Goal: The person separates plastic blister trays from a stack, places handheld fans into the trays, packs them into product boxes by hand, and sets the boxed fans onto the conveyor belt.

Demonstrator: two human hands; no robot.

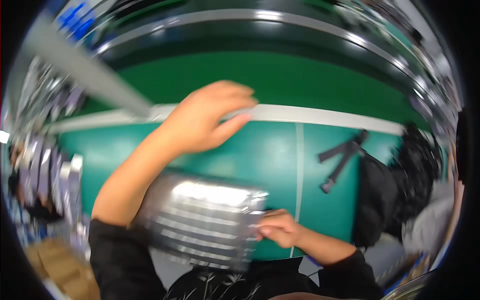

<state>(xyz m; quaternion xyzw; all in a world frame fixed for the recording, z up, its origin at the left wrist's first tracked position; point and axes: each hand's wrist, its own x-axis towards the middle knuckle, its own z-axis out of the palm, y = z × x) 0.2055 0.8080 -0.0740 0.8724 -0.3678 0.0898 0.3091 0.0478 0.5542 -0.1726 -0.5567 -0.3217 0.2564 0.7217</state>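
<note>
My right hand [281, 228] pinches the right edge of a shiny, clear plastic package [200, 220] with dark and pale stripes across it. The package is blurred and hangs over the near edge of the green table, close to my body. My left hand [215, 117] is raised above the table near the white strip, its fingers apart and curved, with nothing in them. It is beyond the package and does not touch it; my left forearm passes beside the package's left side.
A black strap with a buckle [345, 152] lies on the green table [270, 150] at right, beside a black bag [375, 200]. A white rail [320, 116] crosses behind. A grey post [95, 70] stands at upper left. Stacked packages [45, 170] line the left; cardboard [62, 265] is lower left.
</note>
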